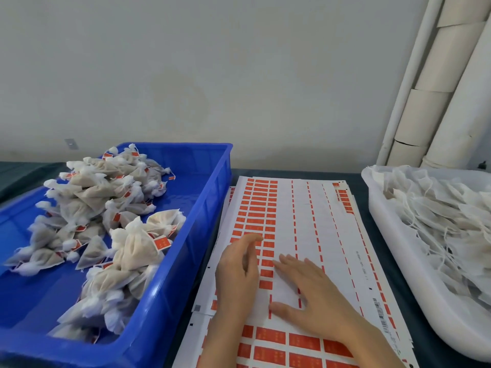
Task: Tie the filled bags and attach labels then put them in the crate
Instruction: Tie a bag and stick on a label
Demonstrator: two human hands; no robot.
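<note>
Gauzy white bags, lumpy with pale brown filling, necks tied and tagged with small red labels, lie heaped past counting in one glossy blue plastic crate at the left of the dark tabletop. Stacked label sheets carry columns of red rectangular stickers. The left hand curls over a sticker column; whether its grip holds one I cannot tell. The right hand lies flat, grip empty. One white tray holds flat untied bags with loose strings.
</note>
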